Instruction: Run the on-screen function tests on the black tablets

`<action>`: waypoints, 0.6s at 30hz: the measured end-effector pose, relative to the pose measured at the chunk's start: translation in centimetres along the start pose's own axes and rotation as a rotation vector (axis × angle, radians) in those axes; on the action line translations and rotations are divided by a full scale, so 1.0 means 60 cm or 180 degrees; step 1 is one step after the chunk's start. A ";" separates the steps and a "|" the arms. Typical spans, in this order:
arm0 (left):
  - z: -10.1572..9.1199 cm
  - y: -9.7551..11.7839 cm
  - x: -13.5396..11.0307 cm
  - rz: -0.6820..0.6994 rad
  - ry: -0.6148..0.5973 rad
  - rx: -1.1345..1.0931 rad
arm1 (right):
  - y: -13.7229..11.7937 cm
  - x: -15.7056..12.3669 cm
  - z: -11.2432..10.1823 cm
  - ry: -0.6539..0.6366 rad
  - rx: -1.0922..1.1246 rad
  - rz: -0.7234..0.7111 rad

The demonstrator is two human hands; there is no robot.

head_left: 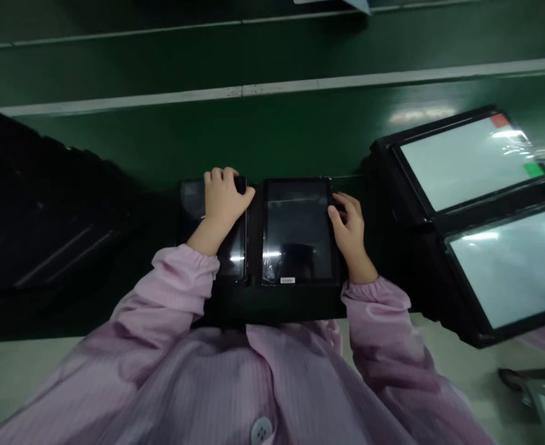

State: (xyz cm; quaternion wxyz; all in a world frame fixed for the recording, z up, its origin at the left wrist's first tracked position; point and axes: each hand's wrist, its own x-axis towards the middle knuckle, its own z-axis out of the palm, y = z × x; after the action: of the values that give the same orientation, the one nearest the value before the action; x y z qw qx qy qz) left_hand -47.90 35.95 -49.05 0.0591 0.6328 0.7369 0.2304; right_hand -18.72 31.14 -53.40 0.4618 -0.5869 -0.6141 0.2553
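Observation:
Two dark, glossy display panels lie side by side in a black tray (254, 247) in front of me. My left hand (222, 196) reaches across the left display panel (230, 262), its fingers bent over the top edge and its thumb near the upper right corner. The right display panel (298, 232) carries a small white label (288, 280) at its lower edge. Along that panel's right side, my right hand (348, 225) is closed, thumb and curled fingers gripping the edge. Fingertips of both hands are partly hidden.
To the right, a black tray (402, 185) bears a panel with a pale screen (467, 161); another pale-screened panel (516, 272) lies nearer. Stacked black trays (36, 204) stand at the left. Behind runs a green work surface (198, 139) with a light strip (282, 88).

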 end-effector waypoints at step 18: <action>-0.089 -0.253 -0.239 -0.1223 0.0149 -0.3070 | -0.009 -0.053 -0.008 0.0152 0.0094 -0.0208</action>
State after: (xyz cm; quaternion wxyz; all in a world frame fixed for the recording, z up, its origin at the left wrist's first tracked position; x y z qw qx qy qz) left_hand -60.93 19.35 -53.54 0.3687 0.3817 0.6509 0.5429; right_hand -18.93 27.86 -53.57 0.4929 -0.5656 -0.6179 0.2351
